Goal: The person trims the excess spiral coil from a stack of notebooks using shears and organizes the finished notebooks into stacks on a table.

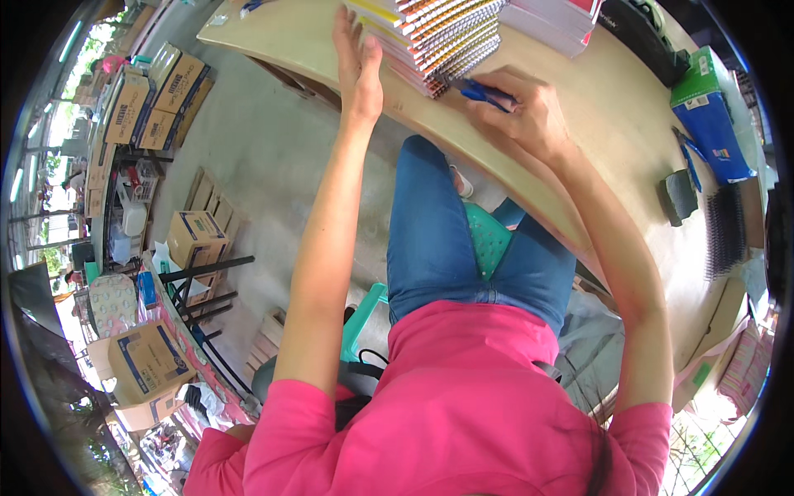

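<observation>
A stack of spiral-bound books [389,51] stands at the table's front edge, its white, orange and dark coils [455,41] facing right. My left hand [361,74] is upright along the stack's left side, fingers stretched out and thumb raised, holding nothing. In my right hand [529,112] is a pair of blue-handled pliers [490,93], gripped by the handles. Their dark jaws point left at the coil ends at the stack's lower near corner. Whether the jaws touch a coil is too small to tell.
The pale table [616,107] curves around to my right. On it are another stack of books [550,25], a blue and green box [715,116], a dark block [678,197] and a bundle of black coils [724,231]. Cardboard boxes [149,364] stand at the left.
</observation>
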The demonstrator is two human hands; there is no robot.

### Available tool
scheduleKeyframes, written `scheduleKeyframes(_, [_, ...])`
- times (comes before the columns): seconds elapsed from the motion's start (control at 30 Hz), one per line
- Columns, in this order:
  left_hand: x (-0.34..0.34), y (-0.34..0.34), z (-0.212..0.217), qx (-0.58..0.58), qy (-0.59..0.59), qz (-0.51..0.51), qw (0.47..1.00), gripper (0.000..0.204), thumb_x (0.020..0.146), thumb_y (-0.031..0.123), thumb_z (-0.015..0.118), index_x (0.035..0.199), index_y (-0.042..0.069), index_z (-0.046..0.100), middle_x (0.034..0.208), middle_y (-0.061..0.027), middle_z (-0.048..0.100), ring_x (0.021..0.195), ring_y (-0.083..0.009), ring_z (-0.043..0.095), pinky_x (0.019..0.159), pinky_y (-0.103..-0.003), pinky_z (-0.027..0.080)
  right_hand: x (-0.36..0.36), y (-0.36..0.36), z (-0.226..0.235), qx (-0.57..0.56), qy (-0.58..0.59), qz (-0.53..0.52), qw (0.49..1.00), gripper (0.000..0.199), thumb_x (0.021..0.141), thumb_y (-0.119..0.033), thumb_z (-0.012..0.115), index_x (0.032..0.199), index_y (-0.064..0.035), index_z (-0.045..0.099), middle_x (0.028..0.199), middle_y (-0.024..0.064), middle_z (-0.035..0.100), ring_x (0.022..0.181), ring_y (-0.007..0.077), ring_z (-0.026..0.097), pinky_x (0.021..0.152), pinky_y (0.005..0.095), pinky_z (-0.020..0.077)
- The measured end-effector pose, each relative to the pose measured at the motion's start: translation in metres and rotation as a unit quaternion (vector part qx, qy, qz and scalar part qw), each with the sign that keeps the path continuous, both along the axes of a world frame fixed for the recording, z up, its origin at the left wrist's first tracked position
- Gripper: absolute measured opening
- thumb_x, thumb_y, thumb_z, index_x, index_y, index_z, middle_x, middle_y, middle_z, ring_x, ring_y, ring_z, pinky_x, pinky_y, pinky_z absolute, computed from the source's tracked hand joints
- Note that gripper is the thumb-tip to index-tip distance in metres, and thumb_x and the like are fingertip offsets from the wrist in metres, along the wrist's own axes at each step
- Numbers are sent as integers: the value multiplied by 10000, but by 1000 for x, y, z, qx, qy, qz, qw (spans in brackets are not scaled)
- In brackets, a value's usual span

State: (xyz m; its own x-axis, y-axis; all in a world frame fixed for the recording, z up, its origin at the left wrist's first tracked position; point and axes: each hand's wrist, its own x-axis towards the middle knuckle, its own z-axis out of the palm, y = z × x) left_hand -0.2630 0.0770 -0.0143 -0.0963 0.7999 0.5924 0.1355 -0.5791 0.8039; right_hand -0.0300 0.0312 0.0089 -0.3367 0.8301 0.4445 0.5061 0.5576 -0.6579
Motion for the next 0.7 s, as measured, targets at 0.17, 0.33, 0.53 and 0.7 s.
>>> scheduleKeyframes(0.17, [9,10,-13,-10,-8,-7,1000,817,960,502,550,1507,-2,211,1524,-163,283,1413,-287,282,1159,-434,244,1,6,19,-390,115,-14,913,331,859,-272,718,993,31,726,762,104,691,604,140,618,545,288,483])
scheduleKeyframes(0.33, [3,10,-13,-20,-19,1,1000,819,976,548,495,1513,-1,207,1529,-162,272,1424,-276,261,1168,-431,221,-1,6,31,-488,148,1,860,308,866,-268,719,953,28,719,766,99,686,582,149,620,522,296,483])
scheduleKeyframes(0.53, [33,-61,43,-79,-188,92,975,698,967,425,602,1446,3,322,1433,-163,391,1334,-247,383,1115,-413,318,-11,-32,-10,0,28,-146,989,355,760,-241,774,1041,-39,696,1018,141,648,944,328,624,852,443,497])
scheduleKeyframes(0.7, [65,-233,113,-182,-257,-414,854,451,921,321,673,1153,-52,567,1137,-172,554,1006,-244,556,887,-361,456,-32,-49,-20,60,-20,-150,987,449,738,-235,780,1135,-77,644,1086,89,607,1052,299,569,900,457,430])
